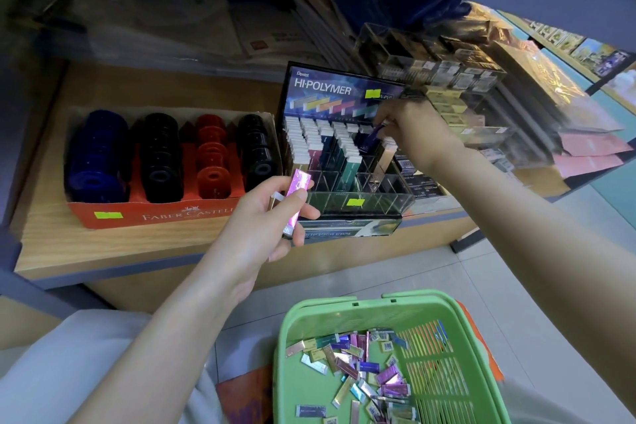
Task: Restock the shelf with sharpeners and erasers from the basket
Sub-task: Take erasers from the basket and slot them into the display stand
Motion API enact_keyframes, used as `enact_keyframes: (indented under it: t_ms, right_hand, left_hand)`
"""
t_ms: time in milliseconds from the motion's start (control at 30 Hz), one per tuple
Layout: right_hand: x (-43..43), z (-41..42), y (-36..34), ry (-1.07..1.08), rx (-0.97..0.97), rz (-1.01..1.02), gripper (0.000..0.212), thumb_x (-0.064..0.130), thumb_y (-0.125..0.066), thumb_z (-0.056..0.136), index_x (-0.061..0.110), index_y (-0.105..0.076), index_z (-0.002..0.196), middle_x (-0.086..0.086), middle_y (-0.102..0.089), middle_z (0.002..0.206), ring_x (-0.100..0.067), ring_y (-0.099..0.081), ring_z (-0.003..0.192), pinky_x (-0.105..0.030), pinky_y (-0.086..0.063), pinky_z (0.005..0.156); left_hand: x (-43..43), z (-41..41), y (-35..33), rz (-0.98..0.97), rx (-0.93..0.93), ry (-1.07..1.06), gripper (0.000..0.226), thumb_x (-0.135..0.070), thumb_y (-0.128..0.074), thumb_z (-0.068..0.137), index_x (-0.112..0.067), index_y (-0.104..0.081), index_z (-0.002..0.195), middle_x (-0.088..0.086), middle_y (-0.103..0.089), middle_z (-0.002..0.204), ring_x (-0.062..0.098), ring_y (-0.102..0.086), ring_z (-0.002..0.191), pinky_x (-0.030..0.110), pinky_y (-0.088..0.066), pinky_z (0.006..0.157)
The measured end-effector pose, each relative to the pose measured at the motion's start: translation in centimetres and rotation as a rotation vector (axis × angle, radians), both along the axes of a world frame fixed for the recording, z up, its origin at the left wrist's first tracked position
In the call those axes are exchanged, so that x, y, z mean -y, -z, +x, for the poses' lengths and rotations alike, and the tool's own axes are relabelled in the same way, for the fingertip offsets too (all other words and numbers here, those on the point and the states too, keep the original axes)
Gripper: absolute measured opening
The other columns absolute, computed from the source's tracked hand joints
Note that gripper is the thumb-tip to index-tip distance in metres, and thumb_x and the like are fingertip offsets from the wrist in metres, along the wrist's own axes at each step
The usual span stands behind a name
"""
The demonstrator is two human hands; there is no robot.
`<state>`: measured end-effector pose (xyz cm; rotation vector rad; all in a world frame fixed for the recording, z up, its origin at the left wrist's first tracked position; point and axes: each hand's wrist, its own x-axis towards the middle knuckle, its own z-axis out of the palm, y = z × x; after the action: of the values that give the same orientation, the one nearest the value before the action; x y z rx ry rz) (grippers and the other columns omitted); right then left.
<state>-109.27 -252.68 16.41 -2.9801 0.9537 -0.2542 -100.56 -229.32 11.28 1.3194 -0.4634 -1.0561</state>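
the left hand [272,213] sits near the middle of the view, fingers and thumb curled round a shiny pink eraser [298,191] that stands tilted, its upper end toward 1 o'clock. the hand is just in front of the eraser display [344,93], a black "hi-polymer" rack with clear compartments, some filled with upright erasers and the front rows bare.

at 1 o'clock from that hand, the right hand [413,134] reaches over the back right of the rack, fingertips pinching a dark blue eraser [371,137] that slants into or just above a compartment; which one, i cannot tell.

at 9 o'clock of the rack, touching its side, a red "faber-castell" box [155,215] holds rows of round sharpeners [160,162] in blue, black and red. both stand on the wooden shelf [137,244].

down at 5 o'clock, on the tiled floor, the green basket [344,308] holds a loose heap of erasers [361,365] in pink, purple, blue, gold and silver wrappers.
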Motion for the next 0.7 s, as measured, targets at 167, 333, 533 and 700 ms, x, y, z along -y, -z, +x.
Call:
enact_keyframes:
  t_ms: [167, 333, 533, 700]
  right_hand:
    - [-0.5, 0.6, 0.5, -0.063, -0.059, -0.050, 0.017, 0.008, -0.062, 0.088, 0.008, -0.063, 0.105, -0.014, -0.062, 0.110, -0.035, -0.060, 0.096, -0.045, -0.049, 0.080]
    - [-0.8, 0.8, 1.2, -0.013, -0.035, -0.119, 0.025, 0.014, -0.068, 0.083, 0.007, -0.056, 0.103, -0.015, -0.060, 0.107, -0.036, -0.059, 0.092, -0.041, -0.049, 0.072]
    - [-1.3, 1.1, 1.9, 0.029, -0.079, -0.265, 0.029, 0.005, -0.065, 0.081, 0.010, -0.059, 0.109, -0.011, -0.060, 0.112, -0.032, -0.052, 0.108, -0.038, -0.043, 0.079]
    - [-4.1, -0.4, 1.7, -0.092, 0.277, -0.158, 0.017, 0.004, -0.054, 0.090, 0.004, -0.060, 0.106, -0.010, -0.061, 0.103, -0.027, -0.055, 0.094, -0.036, -0.043, 0.073]
  left_hand:
    - [0.0, 0.1, 0.0, 0.001, 0.008, 0.009, 0.014, -0.019, -0.050, 0.097, -0.018, -0.061, 0.105, -0.002, -0.065, 0.072, 0.008, -0.044, 0.044, 0.014, -0.022, 0.033]
    - [0.0, 0.2, -0.2, -0.003, -0.021, 0.022, 0.020, -0.014, -0.044, 0.099, -0.015, -0.061, 0.109, -0.005, -0.064, 0.065, 0.010, -0.044, 0.044, 0.016, -0.018, 0.033]
    - [0.0, 0.0, -0.5, -0.032, -0.057, 0.050, 0.025, -0.006, -0.037, 0.100, -0.013, -0.058, 0.112, 0.008, -0.063, 0.080, 0.012, -0.049, 0.046, 0.018, -0.026, 0.034]
    - [-0.1, -0.2, -0.1, -0.072, 0.110, 0.107, 0.014, -0.014, -0.048, 0.098, -0.017, -0.057, 0.108, 0.005, -0.069, 0.076, 0.010, -0.056, 0.051, 0.016, -0.027, 0.033]
